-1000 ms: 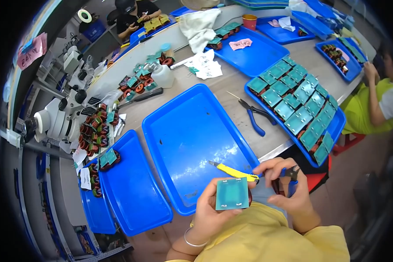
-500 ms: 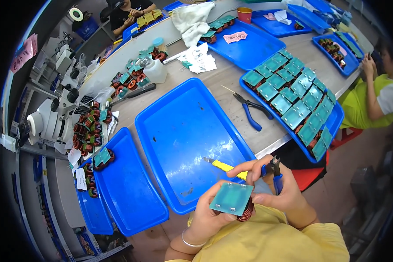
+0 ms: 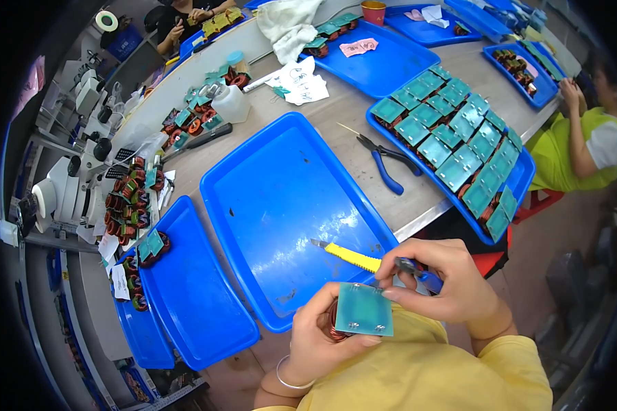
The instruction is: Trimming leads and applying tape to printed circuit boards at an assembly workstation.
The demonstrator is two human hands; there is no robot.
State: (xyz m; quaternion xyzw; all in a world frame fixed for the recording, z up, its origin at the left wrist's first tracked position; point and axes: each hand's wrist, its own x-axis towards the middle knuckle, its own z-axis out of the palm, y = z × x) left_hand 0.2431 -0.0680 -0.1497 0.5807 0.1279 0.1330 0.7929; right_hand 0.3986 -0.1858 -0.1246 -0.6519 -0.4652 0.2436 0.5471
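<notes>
My left hand (image 3: 312, 339) is closed around a copper-wound coil (image 3: 336, 323) topped by a square green circuit board (image 3: 365, 309). The board's flat face is turned up, with small solder spots near its edges. In my right hand (image 3: 456, 277) are small blue-handled cutters (image 3: 428, 279), their dark jaws pointing left. The thumb of that hand touches or nearly touches the board's upper right corner. Beyond my fingers a yellow utility knife (image 3: 349, 256) lies over the near part of a big blue tray (image 3: 267, 212); its handle end is partly hidden by my right hand.
Long-nose pliers (image 3: 384, 164) lie on the bench. At right a blue tray (image 3: 452, 205) carries rows of green-boarded coils. Narrower blue trays (image 3: 192, 301) and piled coils (image 3: 127, 205) are at left, near microscopes (image 3: 65, 185). A person (image 3: 583, 137) sits at right, another (image 3: 188, 20) across.
The cutters have tipped from upright to pointing left, and my right hand has closed in on the board. The coil and board have turned in my left hand. The whole view has shifted slightly.
</notes>
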